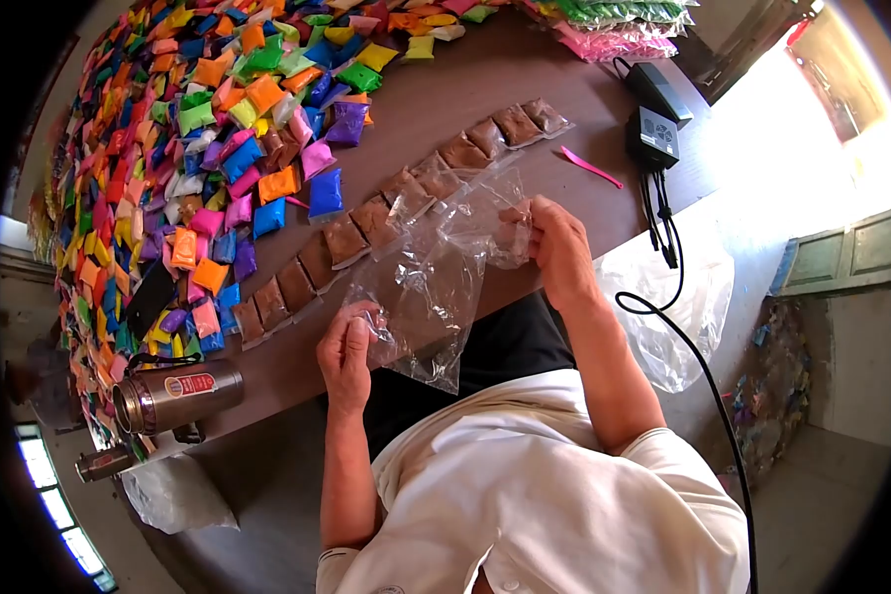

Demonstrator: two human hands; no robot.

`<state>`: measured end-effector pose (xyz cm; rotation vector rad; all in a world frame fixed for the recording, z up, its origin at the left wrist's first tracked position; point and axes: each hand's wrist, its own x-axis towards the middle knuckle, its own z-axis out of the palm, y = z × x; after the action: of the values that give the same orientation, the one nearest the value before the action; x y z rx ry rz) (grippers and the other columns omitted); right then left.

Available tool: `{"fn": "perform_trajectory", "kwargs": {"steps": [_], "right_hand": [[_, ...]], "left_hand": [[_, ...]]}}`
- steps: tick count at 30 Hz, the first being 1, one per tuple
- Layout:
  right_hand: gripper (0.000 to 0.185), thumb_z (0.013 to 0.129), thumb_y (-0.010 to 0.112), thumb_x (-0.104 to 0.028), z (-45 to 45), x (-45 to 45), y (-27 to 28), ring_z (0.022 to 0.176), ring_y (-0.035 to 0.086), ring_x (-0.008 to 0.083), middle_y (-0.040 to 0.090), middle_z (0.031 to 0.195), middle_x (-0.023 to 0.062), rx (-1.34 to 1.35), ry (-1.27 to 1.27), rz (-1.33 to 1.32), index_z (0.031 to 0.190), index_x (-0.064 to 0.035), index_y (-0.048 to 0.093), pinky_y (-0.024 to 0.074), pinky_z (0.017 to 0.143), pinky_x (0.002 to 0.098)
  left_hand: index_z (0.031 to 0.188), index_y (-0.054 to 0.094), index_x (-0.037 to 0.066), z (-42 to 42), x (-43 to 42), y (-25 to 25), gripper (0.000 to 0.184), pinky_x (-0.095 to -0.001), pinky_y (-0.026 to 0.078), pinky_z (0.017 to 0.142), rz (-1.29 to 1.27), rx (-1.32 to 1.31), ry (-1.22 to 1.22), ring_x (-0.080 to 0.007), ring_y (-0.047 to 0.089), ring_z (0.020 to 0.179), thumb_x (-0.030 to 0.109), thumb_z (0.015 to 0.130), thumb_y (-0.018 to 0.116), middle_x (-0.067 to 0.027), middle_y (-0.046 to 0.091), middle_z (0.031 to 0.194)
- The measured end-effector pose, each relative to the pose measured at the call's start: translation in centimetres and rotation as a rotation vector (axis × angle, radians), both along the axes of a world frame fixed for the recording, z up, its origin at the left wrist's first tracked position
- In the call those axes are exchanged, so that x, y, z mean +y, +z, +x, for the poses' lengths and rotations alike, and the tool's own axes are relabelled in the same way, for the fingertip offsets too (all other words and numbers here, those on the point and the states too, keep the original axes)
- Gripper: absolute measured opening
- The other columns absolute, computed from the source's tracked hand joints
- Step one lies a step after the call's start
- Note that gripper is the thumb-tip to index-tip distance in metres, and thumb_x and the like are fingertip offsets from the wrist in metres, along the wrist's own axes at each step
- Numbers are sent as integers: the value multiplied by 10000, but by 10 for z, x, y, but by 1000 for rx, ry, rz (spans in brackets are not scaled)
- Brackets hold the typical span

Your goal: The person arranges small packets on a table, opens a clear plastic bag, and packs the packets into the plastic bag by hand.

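Observation:
A clear plastic bag (431,287) is stretched between my two hands above the table's near edge. My left hand (346,356) pinches its lower left side, thumb against fingers. At the upper right, my right hand (561,252) grips the other end, its fingers curled round the film. Just beyond the bag runs a diagonal row of flat brown packets (345,241), some seen through the film. A pink plastic stick tool (592,168) lies on the table, above and right of my right hand.
Many small coloured packets (264,94) are heaped at the left and back. A steel flask (190,394) lies near the left edge. At right sit a black box (653,137) and cables (698,342), one running down past my right arm. Stacked bags (619,40) stand at the back.

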<state>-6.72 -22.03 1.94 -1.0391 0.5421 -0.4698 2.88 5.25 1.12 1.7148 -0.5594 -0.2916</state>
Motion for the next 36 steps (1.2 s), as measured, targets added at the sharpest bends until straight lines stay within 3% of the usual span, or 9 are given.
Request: {"fn": "perform_trajectory", "kwargs": {"steps": [3,7,13,16,22,24,26,29,36], "right_hand": [[274,947,590,-283,-1,4,4,697,487,48,678,914,24,3,36,-172,1007,-27,666,373,633,199],[204,922,631,-231,-2,0,4,666,434,26,676,888,-3,56,15,-62,991,-45,676,340,619,178],[196,920,598,-170,-7,-9,6,776,544,68,663,870,10,33,-65,-104,975,2,676,417,695,199],[282,942,621,-258,-12,-14,2,888,601,116,675,981,49,-103,-25,-153,1012,13,660,458,826,240],[304,947,619,-276,-24,-31,-1,925,613,134,682,1018,66,60,0,-321,1047,9,660,462,848,271],[288,947,620,-259,-24,-32,-6,903,609,122,681,994,55,55,18,-352,1044,9,661,465,823,262],[181,928,552,-91,-21,-30,-8,831,578,93,661,899,56,188,66,-549,1049,6,645,453,761,231],[189,901,550,-84,-23,-15,7,782,565,99,644,847,59,317,113,-639,1043,7,636,459,742,238],[149,787,731,-56,-18,1,19,725,626,199,648,829,87,192,-452,-1058,889,5,640,506,710,298]], "left_hand": [[1044,670,8,-1,0,3,362,-206,364,691,25,23,11,-49,468,743,321,1014,491,20,586,812],[1040,669,1,3,7,-8,355,-205,388,665,-40,68,7,-56,505,742,314,1007,505,20,553,770],[933,654,-21,8,8,-6,405,-268,423,719,-342,315,43,-129,569,770,348,1011,508,-7,538,757],[922,648,-27,13,14,-9,365,-290,434,733,-498,410,18,-145,566,770,301,1011,514,-47,582,832],[943,659,-23,22,24,-2,340,-258,435,712,-113,77,1,-129,560,737,277,1009,515,-39,593,802],[929,656,-20,28,29,2,338,-254,435,706,-120,63,26,-125,556,728,278,1007,517,-39,600,802],[878,641,-8,32,30,9,352,-250,433,718,-122,92,89,-118,547,737,295,1007,518,-45,614,816],[835,619,12,34,19,12,365,-258,428,736,-260,217,202,-118,538,751,312,1011,509,-47,618,825],[744,521,57,31,18,-5,380,-250,370,718,-225,180,139,-92,484,757,328,1011,510,-54,623,864]]}}
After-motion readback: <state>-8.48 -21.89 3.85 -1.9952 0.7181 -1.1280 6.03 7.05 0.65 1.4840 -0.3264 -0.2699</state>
